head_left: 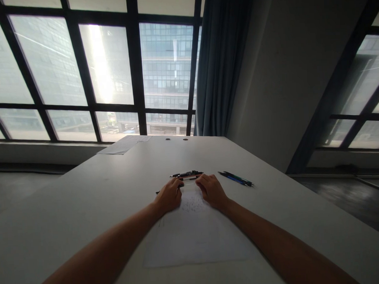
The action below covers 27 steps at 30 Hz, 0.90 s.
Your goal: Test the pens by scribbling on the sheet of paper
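My left hand and my right hand are closed over the top of a white sheet of paper with faint drawn marks. A thin pen, part dark and part pale, spans the gap between them, and the fingers of both hands pinch its ends. Another dark pen end sticks out left of my left hand; the hand hides most of it, and I cannot tell if it is gripped. Just beyond the fingers lie several black pens, close together.
Two pens, one blue and one dark green, lie right of my right hand. Loose paper sheets rest at the far left of the white table. Windows and a blue curtain stand behind the table.
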Motion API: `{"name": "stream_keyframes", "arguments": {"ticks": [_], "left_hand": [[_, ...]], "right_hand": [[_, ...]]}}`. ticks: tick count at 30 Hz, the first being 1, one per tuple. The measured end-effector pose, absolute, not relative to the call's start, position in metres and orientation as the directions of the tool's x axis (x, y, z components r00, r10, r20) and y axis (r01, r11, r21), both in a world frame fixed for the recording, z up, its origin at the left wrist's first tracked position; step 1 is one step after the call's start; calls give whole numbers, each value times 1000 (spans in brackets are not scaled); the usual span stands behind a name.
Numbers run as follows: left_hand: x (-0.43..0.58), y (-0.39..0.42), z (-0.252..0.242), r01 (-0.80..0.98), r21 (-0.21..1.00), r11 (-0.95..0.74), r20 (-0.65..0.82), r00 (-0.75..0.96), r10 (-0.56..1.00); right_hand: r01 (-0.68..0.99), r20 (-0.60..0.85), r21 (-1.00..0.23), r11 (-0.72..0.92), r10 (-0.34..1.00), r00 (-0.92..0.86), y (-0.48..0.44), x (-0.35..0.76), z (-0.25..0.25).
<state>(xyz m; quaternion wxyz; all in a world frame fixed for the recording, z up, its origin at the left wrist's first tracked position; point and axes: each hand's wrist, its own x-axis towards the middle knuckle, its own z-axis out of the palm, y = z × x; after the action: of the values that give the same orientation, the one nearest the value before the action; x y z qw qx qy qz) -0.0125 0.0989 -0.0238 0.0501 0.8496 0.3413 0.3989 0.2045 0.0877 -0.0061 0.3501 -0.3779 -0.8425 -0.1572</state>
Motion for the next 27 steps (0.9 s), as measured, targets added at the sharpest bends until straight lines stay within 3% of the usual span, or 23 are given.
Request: {"name": "stream_keyframes", "arguments": {"ticks": [27], "left_hand": [[-14,98,-23,580,295,-760,568,533,627]], "right_hand": [[788,665,40,615,572,-480,87,204,-5]]}}
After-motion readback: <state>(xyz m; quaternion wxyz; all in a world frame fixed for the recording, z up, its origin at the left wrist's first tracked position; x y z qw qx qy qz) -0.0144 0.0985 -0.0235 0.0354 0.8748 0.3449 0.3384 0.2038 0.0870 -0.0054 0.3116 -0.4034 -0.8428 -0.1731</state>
